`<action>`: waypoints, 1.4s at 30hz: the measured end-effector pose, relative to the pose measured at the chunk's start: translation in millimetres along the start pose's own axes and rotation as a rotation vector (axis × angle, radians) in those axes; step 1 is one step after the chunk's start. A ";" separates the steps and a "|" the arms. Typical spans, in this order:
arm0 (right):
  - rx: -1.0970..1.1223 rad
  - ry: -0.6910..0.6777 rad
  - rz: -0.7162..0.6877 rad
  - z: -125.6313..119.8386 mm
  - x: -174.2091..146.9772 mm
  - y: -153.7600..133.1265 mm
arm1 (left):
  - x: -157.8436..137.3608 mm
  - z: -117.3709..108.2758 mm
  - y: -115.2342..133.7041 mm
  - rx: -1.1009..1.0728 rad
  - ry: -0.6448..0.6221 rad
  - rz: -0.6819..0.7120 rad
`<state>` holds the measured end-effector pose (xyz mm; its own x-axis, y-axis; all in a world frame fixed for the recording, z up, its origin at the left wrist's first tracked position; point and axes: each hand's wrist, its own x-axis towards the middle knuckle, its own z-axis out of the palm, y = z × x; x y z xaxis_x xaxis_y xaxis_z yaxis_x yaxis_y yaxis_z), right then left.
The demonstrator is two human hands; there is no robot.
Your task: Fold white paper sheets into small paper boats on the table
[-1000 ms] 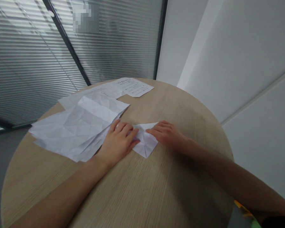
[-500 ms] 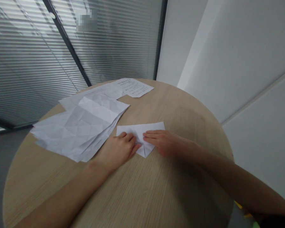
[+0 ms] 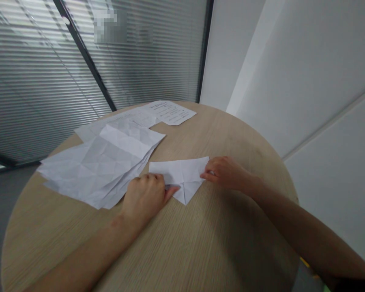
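A folded sheet of white paper (image 3: 182, 172) lies on the round wooden table, its straight edge away from me and a creased point toward me. My left hand (image 3: 146, 192) grips its left side, fingers curled over the paper and thumb stretched along the lower edge. At the right corner, my right hand (image 3: 223, 173) is closed with the paper's edge between thumb and fingers. Both hands hide the side corners of the sheet.
Left of the folded sheet lies a stack of creased white papers (image 3: 109, 162). Behind it rests a printed page (image 3: 173, 112). The wooden table (image 3: 182, 251) stands by a glass wall with blinds (image 3: 158, 73) and a white wall (image 3: 316, 81).
My right hand has moved from the paper's middle out to its right corner and closed there. My left hand has shifted slightly left, uncovering more of the centre crease.
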<state>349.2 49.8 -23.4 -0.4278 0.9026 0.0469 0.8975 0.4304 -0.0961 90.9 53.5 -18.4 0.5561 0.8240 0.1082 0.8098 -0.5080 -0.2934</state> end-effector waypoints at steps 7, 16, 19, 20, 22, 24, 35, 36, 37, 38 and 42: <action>0.222 0.212 0.109 18.0 20.1 14.5 | -1.4 3.6 -1.4 0.053 0.110 0.039; 0.567 0.057 0.294 14.5 25.9 24.4 | 5.9 11.6 -4.6 -0.082 0.208 0.245; 0.578 0.040 0.332 12.5 25.8 24.7 | 6.3 12.4 -6.4 -0.105 0.235 0.257; 0.566 0.035 0.341 12.1 25.9 24.6 | 6.2 12.6 -6.9 -0.108 0.244 0.264; 0.554 0.011 0.344 11.3 26.3 23.9 | 6.0 13.4 -7.6 -0.118 0.260 0.273; 0.547 0.000 0.333 10.4 26.7 22.7 | 6.3 15.0 -8.4 -0.136 0.275 0.274; 0.286 0.667 0.027 -16.1 3.0 9.0 | 1.3 11.6 -18.5 -0.137 0.823 0.154; 0.232 0.690 -0.012 -16.8 -0.5 8.6 | -1.4 10.1 -19.6 -0.110 0.891 0.135; 0.176 0.681 -0.052 -16.2 -3.1 8.9 | -3.8 9.2 -20.6 -0.079 0.941 0.130; 0.122 0.647 -0.095 -14.2 -4.9 9.7 | -5.5 9.0 -21.5 -0.049 0.963 0.142; -0.028 0.447 -0.292 2.1 -3.4 15.5 | -1.4 15.2 -24.4 -0.031 0.738 0.257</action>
<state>364.4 53.4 -27.2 -0.5781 0.6544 0.4874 0.7531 0.6578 0.0101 67.5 68.5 -25.8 0.6986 0.3048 0.6473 0.6373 -0.6763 -0.3694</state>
